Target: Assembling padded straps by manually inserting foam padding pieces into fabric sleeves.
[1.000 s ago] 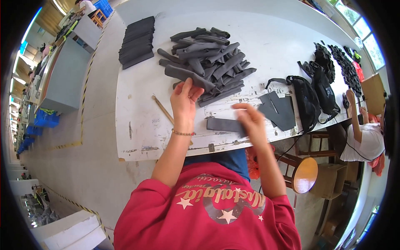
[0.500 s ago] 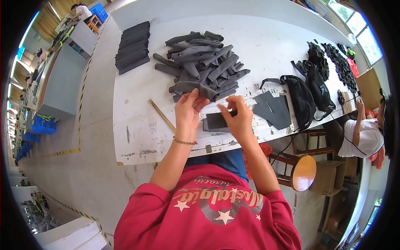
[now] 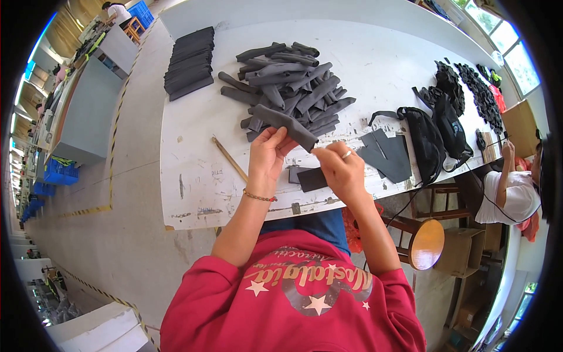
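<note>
While left hand (image 3: 268,154) and right hand (image 3: 340,170) pinch grey roll (image 3: 285,124) at opposite ends, flat dark piece (image 3: 311,179) lies beneath near table (image 3: 193,176) front edge; roll pile (image 3: 293,88) behind.

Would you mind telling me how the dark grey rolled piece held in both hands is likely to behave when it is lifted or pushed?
The rolled piece probably bends easily: the left hand and right hand hold it up by light fingertip grips. It looks light, since that is enough. The tubes in the pile lie curled and crooked, so it should sag rather than roll far.
</note>
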### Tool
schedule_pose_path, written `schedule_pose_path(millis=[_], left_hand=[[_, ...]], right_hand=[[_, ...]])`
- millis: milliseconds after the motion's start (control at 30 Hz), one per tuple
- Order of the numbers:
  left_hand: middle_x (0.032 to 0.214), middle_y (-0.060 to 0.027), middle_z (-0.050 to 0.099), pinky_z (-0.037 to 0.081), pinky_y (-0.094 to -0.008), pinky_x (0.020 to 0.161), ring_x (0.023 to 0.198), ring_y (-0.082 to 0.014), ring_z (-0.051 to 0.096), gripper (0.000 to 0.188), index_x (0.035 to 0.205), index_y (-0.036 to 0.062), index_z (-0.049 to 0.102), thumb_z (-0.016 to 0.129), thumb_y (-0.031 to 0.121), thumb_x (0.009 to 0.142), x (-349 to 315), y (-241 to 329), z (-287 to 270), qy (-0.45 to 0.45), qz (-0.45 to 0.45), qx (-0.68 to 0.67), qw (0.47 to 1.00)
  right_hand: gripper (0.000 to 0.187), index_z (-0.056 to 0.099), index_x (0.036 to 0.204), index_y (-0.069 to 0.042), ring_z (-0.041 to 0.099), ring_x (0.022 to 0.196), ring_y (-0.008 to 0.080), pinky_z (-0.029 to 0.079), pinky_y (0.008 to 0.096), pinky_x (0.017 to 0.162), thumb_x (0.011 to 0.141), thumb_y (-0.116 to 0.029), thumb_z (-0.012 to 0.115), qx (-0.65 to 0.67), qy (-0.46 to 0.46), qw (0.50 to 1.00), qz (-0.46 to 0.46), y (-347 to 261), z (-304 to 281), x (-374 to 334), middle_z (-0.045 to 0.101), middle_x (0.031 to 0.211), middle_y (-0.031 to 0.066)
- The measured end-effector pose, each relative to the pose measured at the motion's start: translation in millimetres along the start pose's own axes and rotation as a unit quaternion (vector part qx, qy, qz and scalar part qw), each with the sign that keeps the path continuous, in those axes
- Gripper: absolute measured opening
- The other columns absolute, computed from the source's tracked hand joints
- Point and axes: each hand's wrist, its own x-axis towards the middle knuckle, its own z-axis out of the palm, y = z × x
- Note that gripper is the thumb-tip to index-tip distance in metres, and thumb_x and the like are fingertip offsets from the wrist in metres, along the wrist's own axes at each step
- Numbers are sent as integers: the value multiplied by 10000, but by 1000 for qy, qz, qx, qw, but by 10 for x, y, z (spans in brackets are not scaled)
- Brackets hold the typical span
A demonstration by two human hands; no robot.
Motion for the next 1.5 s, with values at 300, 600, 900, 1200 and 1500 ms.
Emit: schedule_pose_path(millis=[300,600,900,1200,1500], left_hand=[[1023,-156,666,559,-417,888,973,-260,669,168,1094,-20,580,503,79,981,-46,-16,57,-61,24,14,998],[1122,-178,646,584,-413,856,1043,-338,653,225,1193,42,562,543,93,975,27,63,-28,-74,8,0,997],[1231,-216,580,546,-498,952,1144,-409,586,312,1298,79,501,518,106,988,112,105,-156,-65,-20,-88,994],[1227,-253,571,523,-452,996,1148,-419,581,438,1331,101,429,544,-32,930,74,104,-141,-70,-37,-64,995],[1136,-207,635,558,-416,929,1091,-358,629,351,1250,19,499,592,-16,914,107,75,-185,-45,-48,-23,998]], right_hand=[[206,674,1021,-33,439,541,81,374,252,494,818,-21,702,122,-28,961,248,-74,53,64,609,808,43],[84,657,874,-104,591,572,263,445,365,547,812,-67,700,-91,53,990,96,-21,31,50,621,701,58],[466,403,1168,-8,589,861,383,479,407,748,882,-222,702,70,-116,925,355,-23,-278,-12,566,1000,236],[292,463,954,-19,505,799,338,423,414,731,841,-128,709,28,-154,961,228,-93,-240,-60,519,878,167],[424,619,1162,-42,549,890,303,434,386,844,763,-87,755,84,-71,964,242,-113,-235,-59,589,943,122]])
